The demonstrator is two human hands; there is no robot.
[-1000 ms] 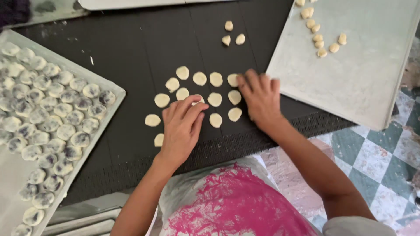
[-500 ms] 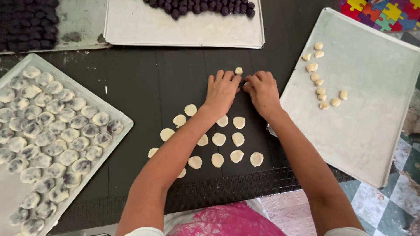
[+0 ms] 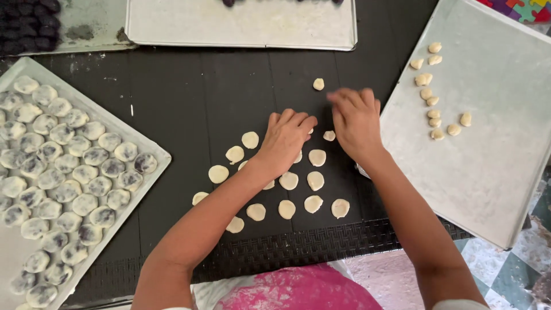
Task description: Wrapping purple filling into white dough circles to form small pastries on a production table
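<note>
Several flat round dough discs point(image 3: 288, 181) lie in rows on the black mat point(image 3: 189, 86). My left hand point(image 3: 284, 140) lies palm down over discs at the top of the group, fingers together. My right hand point(image 3: 356, 120) hovers just right of it, blurred, fingers spread, with a small dough piece point(image 3: 329, 135) at its left edge. One small dough ball point(image 3: 318, 84) sits alone farther up the mat. Whether either hand holds dough is hidden.
A metal tray point(image 3: 488, 166) on the right carries several small dough pieces point(image 3: 434, 95). A tray point(image 3: 143, 172) on the left is full of filled dough rounds point(image 3: 63, 172). A third tray point(image 3: 241, 26) lies at the top, and dark balls point(image 3: 26, 26) at top left. Pink dough point(image 3: 298, 293) sits in plastic near me.
The view has dropped slightly. My left hand has pulled back down onto the upper discs, and my right hand has shifted right toward the tray's edge.
</note>
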